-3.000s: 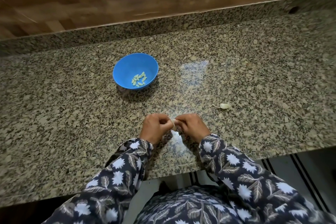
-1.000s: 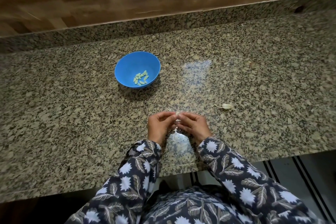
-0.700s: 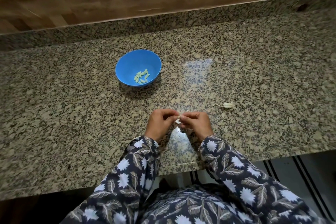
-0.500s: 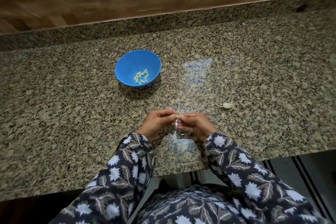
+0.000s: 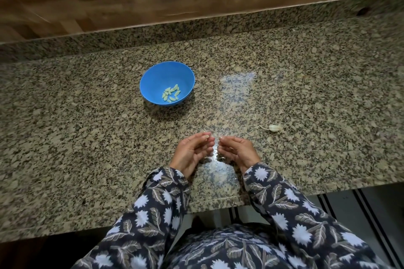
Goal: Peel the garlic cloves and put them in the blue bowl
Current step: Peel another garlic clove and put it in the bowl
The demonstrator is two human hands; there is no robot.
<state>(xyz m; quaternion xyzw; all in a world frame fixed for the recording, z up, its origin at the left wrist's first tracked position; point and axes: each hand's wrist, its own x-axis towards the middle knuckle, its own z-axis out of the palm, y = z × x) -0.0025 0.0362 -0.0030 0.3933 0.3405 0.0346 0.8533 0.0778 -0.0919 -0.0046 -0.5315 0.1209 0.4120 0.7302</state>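
The task is well under way but not finished. A small heap of peeled cloves [image 5: 171,95] lies at the bottom of the blue bowl [image 5: 157,76], which stands on the desk [image 5: 87,137] beyond the fingers [image 5: 205,137] and a little to their left. One unpeeled clove [image 5: 274,128], with skin and tail on it, lies on the desk to the right of the fingers, apart from them. The left hand [image 5: 191,152] and the right hand [image 5: 237,150] are raised just over the desk. Their fingers are curled toward each other and the tips almost meet. I cannot tell whether a clove is pinched there; it is blurred. A thin pale strip [image 5: 215,154], perhaps skin, shows below the tips. I judge that peeling is the step in hand, and at least the clove at the right remains.
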